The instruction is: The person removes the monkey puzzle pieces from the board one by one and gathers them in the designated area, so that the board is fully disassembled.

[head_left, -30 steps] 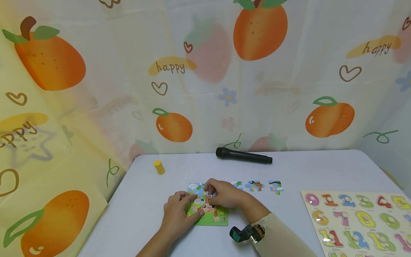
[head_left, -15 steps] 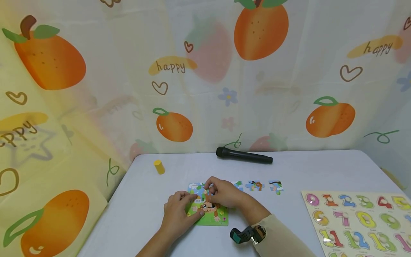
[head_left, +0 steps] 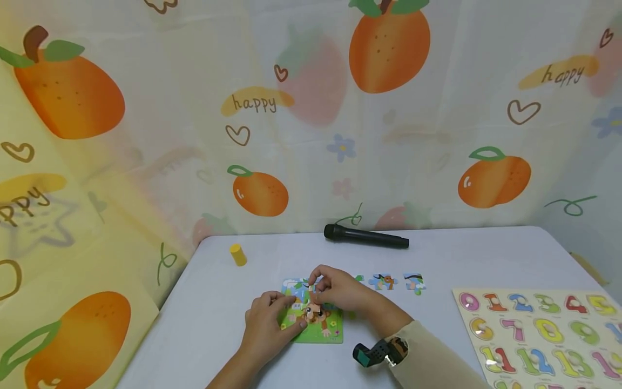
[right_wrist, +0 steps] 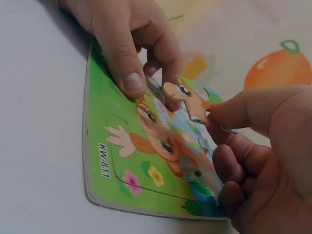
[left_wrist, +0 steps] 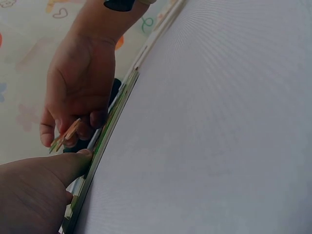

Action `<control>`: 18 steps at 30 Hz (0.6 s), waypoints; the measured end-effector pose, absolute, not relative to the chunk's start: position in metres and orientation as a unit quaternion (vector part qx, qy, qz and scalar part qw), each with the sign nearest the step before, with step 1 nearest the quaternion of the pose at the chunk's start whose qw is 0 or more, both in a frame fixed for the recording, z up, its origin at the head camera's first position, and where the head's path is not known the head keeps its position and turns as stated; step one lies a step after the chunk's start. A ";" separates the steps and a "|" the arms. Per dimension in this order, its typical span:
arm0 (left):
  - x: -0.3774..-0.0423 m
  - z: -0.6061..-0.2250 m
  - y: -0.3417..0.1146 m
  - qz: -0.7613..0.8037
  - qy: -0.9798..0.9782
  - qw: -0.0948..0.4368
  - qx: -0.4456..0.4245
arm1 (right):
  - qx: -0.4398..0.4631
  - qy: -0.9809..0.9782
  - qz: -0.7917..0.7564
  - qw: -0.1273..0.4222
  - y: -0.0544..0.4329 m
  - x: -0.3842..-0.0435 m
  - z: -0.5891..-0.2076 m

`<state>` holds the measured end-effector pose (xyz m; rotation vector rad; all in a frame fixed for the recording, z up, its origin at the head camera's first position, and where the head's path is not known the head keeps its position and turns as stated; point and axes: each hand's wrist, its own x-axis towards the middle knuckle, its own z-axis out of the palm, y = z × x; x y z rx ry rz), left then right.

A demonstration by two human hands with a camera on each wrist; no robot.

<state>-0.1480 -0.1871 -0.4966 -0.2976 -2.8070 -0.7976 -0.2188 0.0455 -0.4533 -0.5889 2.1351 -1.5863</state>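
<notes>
A square jigsaw puzzle (head_left: 325, 337) with a green border and a cartoon monkey lies on the white table. My left hand (head_left: 264, 321) rests at its left side, the thumb (right_wrist: 132, 82) laid on the board and the other fingers near the far left edge. Between thumb and fingertips my right hand (head_left: 342, 292) pinches a puzzle piece (right_wrist: 187, 100) printed with an eye and part of a brown face. That piece is held tilted, raised above the board. Behind the right hand lie two loose puzzle pieces, one with a brown animal (head_left: 383, 281) and one with a branch (head_left: 415, 282).
A black microphone (head_left: 366, 236) lies along the table's back edge. To its left stands a yellow cylinder (head_left: 238, 255). At the right is a number board (head_left: 534, 319) with colourful digits. A fruit-printed curtain (head_left: 311, 162) hangs behind the table.
The head view has shifted slightly. My right hand has risen a little with the piece, which now overlaps part of the monkey's face. The left hand stays in place on the board.
</notes>
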 end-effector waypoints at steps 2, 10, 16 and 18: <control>-0.148 -0.497 -0.187 -0.270 -0.952 0.101 -0.100 | -0.211 0.764 -0.573 0.207 0.047 -0.219 -0.452; -0.148 -0.496 -0.187 -0.271 -0.952 0.102 -0.098 | -0.210 0.773 -0.566 0.196 0.065 -0.217 -0.446; -0.148 -0.497 -0.187 -0.271 -0.952 0.109 -0.097 | -0.194 0.787 -0.554 0.192 0.085 -0.217 -0.441; -0.147 -0.497 -0.187 -0.273 -0.951 0.108 -0.096 | -0.186 0.790 -0.551 0.192 0.092 -0.217 -0.440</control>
